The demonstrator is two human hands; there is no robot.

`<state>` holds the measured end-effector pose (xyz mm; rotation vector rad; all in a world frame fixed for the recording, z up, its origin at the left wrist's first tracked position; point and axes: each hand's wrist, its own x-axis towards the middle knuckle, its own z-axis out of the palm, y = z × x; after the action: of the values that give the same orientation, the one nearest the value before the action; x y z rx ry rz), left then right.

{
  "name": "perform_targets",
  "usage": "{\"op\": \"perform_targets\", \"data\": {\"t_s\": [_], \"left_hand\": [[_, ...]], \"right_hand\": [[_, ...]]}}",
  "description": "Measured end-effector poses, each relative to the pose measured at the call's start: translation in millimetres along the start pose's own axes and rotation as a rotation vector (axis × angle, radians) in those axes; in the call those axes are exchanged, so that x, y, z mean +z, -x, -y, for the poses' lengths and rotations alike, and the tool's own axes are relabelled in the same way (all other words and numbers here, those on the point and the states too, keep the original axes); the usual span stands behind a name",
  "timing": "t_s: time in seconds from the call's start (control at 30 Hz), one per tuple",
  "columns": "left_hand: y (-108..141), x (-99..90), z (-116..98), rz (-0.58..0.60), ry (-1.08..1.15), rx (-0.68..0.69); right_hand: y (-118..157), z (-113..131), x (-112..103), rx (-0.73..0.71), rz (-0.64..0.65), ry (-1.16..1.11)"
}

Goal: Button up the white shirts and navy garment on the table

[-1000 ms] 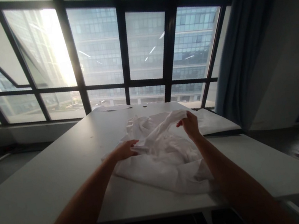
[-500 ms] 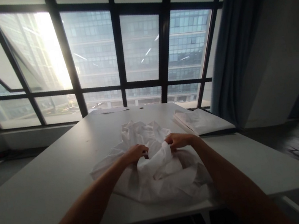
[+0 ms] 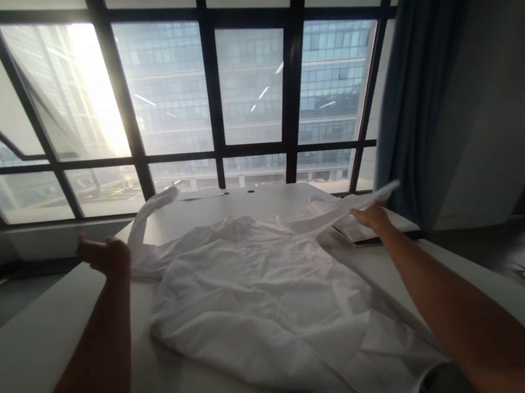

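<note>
A white long-sleeved garment (image 3: 260, 298) lies spread across the white table (image 3: 64, 340), its lower edge hanging over the near edge at the right. Its left sleeve is lifted in the air, curving up toward the window. My left hand (image 3: 106, 252) is raised left of that sleeve, fingers partly apart, with no cloth seen in it. At the right, my right hand (image 3: 370, 215) is closed on the other sleeve, which stretches out past the fingers.
Behind the right sleeve, another white cloth on a dark-edged flat item (image 3: 399, 221) lies at the table's right edge. Papers (image 3: 198, 195) rest at the far edge. Large windows stand beyond, with a blue curtain (image 3: 407, 96) at the right.
The bunched garment has been spread out wide over the table. My hands have moved far apart, the left hand leaving the cloth and the right hand holding a sleeve.
</note>
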<state>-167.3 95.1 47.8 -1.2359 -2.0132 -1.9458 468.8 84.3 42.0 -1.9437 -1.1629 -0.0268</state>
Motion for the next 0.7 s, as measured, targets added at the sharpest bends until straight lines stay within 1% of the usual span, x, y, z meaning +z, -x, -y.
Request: {"op": "perform_targets", "data": {"t_s": [0.03,0.07,0.1,0.13,0.17,0.2,0.23,0.27,0.3,0.33,0.4,0.47,0.53,0.6,0.63,0.67,0.7], "left_hand": [[10,6.4,-6,0.045,-0.001,0.096],[24,15.2,-14,0.165,-0.004,0.229],[40,25.7,-21,0.364,-0.014,0.360],[56,36.7,-27,0.578,-0.074,0.449],[73,47.2,-31,0.755,-0.169,0.525],[89,56.4,-33,0.907,-0.251,0.604],[102,63.8,-32,1.046,-0.328,0.666],[112,68.9,-30,1.169,-0.401,0.692],[119,71.8,-28,1.266,-0.456,0.698],[123,72.6,-26,1.341,-0.496,0.691],[125,69.3,-25,1.432,-0.523,0.690],[125,62.3,-30,1.480,-0.497,0.741],[125,55.3,-41,1.516,-0.437,0.789],[129,52.1,-56,1.576,-0.367,0.790],[131,52.8,-63,1.625,-0.343,0.770],[134,55.3,-70,1.674,-0.335,0.737],[136,59.7,-77,1.708,-0.345,0.709]], "right_hand": [[11,11,11,-0.064,0.007,0.065],[23,25,23,-0.176,0.080,0.093],[36,42,36,-0.321,0.206,0.080],[50,59,50,-0.463,0.336,0.045],[63,75,63,-0.595,0.458,0.015],[76,88,76,-0.684,0.564,0.007],[88,97,87,-0.730,0.649,0.014],[98,103,97,-0.761,0.722,0.034],[106,104,105,-0.783,0.782,0.062],[111,102,110,-0.795,0.823,0.091],[113,93,115,-0.799,0.870,0.144],[104,83,111,-0.771,0.904,0.182],[89,78,104,-0.723,0.966,0.207],[76,82,97,-0.664,1.041,0.231],[73,87,95,-0.636,1.059,0.251],[73,95,95,-0.614,1.054,0.285],[76,105,96,-0.607,1.018,0.330]]}}
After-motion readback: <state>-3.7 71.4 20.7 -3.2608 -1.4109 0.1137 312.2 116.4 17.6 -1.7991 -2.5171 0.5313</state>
